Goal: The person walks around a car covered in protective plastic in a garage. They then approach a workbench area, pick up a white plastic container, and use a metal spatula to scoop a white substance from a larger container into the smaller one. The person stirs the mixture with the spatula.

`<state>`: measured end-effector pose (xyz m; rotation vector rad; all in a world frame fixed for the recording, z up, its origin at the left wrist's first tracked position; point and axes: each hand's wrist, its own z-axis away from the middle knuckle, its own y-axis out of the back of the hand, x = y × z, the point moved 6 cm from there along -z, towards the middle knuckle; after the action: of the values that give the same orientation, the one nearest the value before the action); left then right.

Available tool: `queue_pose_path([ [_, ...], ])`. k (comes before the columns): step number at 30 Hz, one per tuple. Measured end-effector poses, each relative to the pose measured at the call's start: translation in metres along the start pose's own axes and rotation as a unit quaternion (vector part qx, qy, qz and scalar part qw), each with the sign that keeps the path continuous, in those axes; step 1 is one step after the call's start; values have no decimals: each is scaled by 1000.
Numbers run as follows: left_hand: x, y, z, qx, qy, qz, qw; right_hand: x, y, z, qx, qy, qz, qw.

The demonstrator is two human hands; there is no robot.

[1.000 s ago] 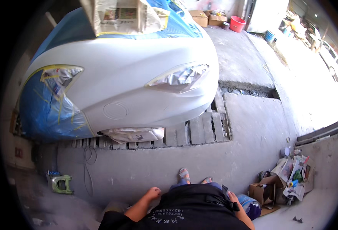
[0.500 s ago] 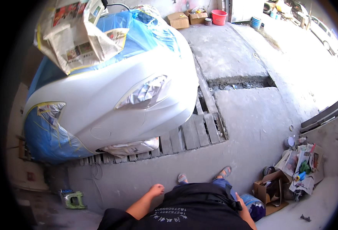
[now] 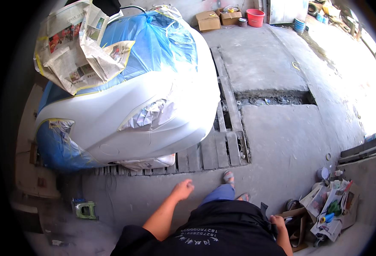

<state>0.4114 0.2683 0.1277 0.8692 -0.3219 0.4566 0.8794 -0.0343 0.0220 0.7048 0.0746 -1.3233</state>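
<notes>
My left hand (image 3: 182,190) hangs in front of me with its fingers curled in, and nothing shows in it. At my right side, near my waist, my right hand (image 3: 277,221) is also loosely closed; its palm is turned out of sight and no held thing shows. Neither hand touches anything around it. Ahead and to the left stands a white car body (image 3: 153,115). Blue plastic film (image 3: 149,38) covers its upper part, and taped newspaper (image 3: 74,55) rises at its far left.
Grey slats (image 3: 209,151) cover a floor pit beside the car; an open trench (image 3: 275,98) lies beyond. At right is a pile of newspapers and cardboard (image 3: 331,209). A green stool-like object (image 3: 85,210) stands at left. Cartons (image 3: 208,21) and a red bucket (image 3: 255,18) line the back.
One foot has stepped forward toward the slats and the other is now behind it. My left hand has swung forward; my right hand has come further into view beside the paper pile.
</notes>
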Motion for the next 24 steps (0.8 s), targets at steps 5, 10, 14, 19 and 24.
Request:
queue_pose_path([
  [5,105,98,-63,150,-80,-4,986,14,42,-80,70,-62,-304,948],
  [10,199,194,-101,269,-76,-149,948,-38,81,-105,112,-52,-234,964],
  [14,229,238,-121,304,-21,-207,929,-52,86,-136,97,-38,-181,978],
  [19,241,253,-140,322,39,-216,921,45,87,-246,73,125,-27,989],
  [24,227,259,-131,310,106,-214,920,27,96,-266,234,465,378,765],
])
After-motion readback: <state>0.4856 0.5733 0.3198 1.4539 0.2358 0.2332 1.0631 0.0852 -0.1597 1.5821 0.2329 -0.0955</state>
